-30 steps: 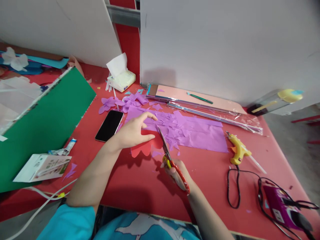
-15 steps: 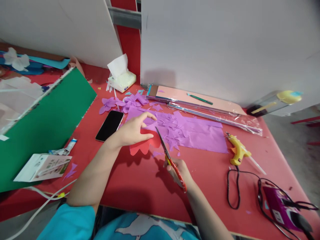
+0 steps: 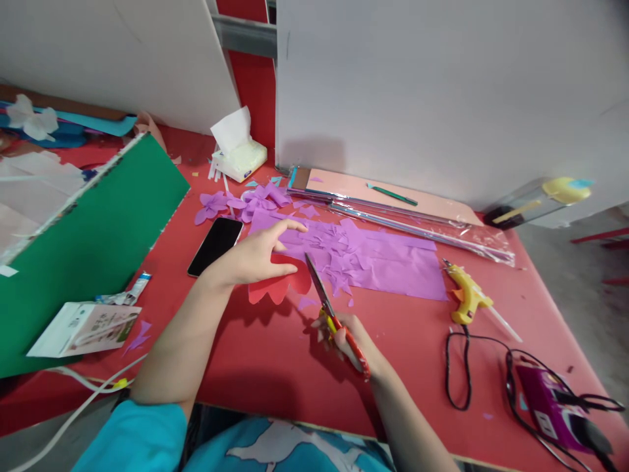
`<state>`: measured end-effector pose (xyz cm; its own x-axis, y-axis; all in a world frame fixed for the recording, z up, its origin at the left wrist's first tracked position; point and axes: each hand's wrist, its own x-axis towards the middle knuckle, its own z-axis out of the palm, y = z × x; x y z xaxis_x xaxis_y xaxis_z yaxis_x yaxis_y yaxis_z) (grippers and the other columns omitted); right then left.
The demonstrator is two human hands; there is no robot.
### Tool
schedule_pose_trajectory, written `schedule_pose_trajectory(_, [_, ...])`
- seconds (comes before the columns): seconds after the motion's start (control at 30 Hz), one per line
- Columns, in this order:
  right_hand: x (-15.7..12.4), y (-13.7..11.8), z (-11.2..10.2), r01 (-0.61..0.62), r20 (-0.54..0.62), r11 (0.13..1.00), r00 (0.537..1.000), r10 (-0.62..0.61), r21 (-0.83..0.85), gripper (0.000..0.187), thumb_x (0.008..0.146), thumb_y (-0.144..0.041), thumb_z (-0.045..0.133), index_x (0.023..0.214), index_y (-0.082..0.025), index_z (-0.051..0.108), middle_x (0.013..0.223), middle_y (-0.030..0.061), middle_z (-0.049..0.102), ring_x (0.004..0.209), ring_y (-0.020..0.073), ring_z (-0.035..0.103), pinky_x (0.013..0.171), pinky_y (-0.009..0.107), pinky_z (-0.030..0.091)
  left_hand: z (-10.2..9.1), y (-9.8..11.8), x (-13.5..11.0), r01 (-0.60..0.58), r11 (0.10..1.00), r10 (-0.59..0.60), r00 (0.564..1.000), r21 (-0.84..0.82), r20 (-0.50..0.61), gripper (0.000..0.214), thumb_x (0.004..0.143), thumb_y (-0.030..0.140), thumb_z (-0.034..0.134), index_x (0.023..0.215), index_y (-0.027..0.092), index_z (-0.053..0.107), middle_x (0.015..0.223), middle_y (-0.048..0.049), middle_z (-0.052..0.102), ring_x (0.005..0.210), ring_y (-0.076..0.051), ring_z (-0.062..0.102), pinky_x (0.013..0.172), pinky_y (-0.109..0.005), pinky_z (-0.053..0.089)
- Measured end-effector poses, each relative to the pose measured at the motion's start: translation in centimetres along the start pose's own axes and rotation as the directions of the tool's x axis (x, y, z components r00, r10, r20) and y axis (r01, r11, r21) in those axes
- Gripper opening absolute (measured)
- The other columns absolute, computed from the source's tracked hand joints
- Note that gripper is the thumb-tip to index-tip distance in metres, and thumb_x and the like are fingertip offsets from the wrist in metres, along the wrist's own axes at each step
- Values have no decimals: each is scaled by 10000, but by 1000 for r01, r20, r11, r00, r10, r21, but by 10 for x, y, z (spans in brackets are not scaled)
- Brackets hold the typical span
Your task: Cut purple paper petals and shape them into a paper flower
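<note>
My left hand (image 3: 255, 255) is over the purple paper, index finger and thumb wide apart. Below its thumb is a scalloped red paper cutout (image 3: 278, 285), raised off the table and apparently gripped by lower fingers that are mostly hidden. Scissors (image 3: 330, 313) with red and yellow handles are in my right hand (image 3: 351, 334), blades pointing up and left toward the red cutout's right edge. Under and beyond my left hand lies a purple paper sheet (image 3: 403, 265) with a heap of cut purple paper pieces (image 3: 339, 246).
A black phone (image 3: 215, 246), purple paper flowers (image 3: 258, 200) and a tissue pack (image 3: 240, 159) lie beyond my left arm. At right are a yellow glue gun (image 3: 466, 295) and its cord. A green board (image 3: 103, 242) stands left; a craft knife (image 3: 393, 195) lies on wrapped paper.
My left hand and the red cutout have shifted slightly left. The scissors have tilted a little, and the fingers of my right hand have spread more around the handles.
</note>
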<state>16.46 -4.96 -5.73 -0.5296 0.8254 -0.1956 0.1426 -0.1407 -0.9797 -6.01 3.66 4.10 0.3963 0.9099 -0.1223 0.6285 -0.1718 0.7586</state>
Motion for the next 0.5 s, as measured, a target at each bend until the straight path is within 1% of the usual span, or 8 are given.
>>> schedule_pose_trajectory(0.1, [-1, -6, -1, 38, 13, 999, 999, -38, 7, 682, 731, -742, 297, 945, -155, 572, 781, 79, 541, 659, 160, 477, 544, 266, 382, 0, -1, 1, -6, 1000, 6, 1000, 0, -3, 555, 682, 280, 614, 1200, 271, 417, 942, -12, 586, 786, -163, 605, 658, -238, 453])
schedule_pose_trajectory(0.17, [-1, -6, -2, 54, 6, 998, 999, -54, 39, 663, 722, -745, 314, 967, -174, 545, 843, 88, 540, 690, 166, 472, 541, 262, 375, 0, -1, 1, -5, 1000, 5, 1000, -5, 2, 568, 682, 282, 614, 1211, 263, 408, 949, -14, 595, 776, -160, 609, 671, -241, 455])
schedule_pose_trajectory(0.23, [0, -2, -2, 63, -7, 993, 998, -63, 103, 620, 722, -734, 345, 943, -184, 526, 831, 76, 533, 640, 144, 446, 514, 249, 350, 1, 0, 1, 0, 1000, 0, 1000, -6, 12, 578, 680, 277, 615, 1217, 260, 402, 959, -14, 601, 769, -157, 612, 680, -244, 455])
schedule_pose_trajectory(0.33, [3, 7, 1, 82, -36, 971, 996, -76, 223, 557, 717, -712, 397, 895, -194, 499, 733, 27, 495, 538, 104, 376, 470, 233, 307, 4, 4, 2, -4, 1000, 4, 999, -4, 33, 585, 680, 255, 612, 1224, 256, 398, 961, -13, 607, 796, -163, 613, 708, -253, 456])
schedule_pose_trajectory(0.37, [4, 9, 2, 89, -60, 963, 995, -76, 253, 529, 721, -696, 416, 882, -197, 490, 717, 18, 487, 526, 100, 369, 461, 230, 302, 6, 5, 2, -13, 1000, 13, 999, -7, 43, 588, 681, 251, 610, 1229, 253, 396, 952, -12, 611, 803, -166, 613, 719, -259, 456])
schedule_pose_trajectory(0.43, [6, 12, 5, 115, -144, 952, 987, -76, 284, 444, 736, -627, 475, 867, -203, 467, 743, 21, 497, 552, 107, 407, 459, 226, 315, 13, 6, 4, -42, 999, 44, 996, -23, 77, 597, 683, 248, 605, 1240, 247, 390, 967, -20, 613, 818, -172, 612, 737, -273, 457])
schedule_pose_trajectory(0.5, [8, 13, 7, 145, -244, 945, 967, -73, 292, 338, 748, -512, 547, 860, -211, 440, 807, 28, 511, 605, 116, 456, 485, 229, 358, 22, 5, 6, -83, 995, 89, 989, -52, 122, 606, 677, 247, 604, 1243, 251, 389, 1072, -43, 590, 852, -182, 608, 745, -285, 459])
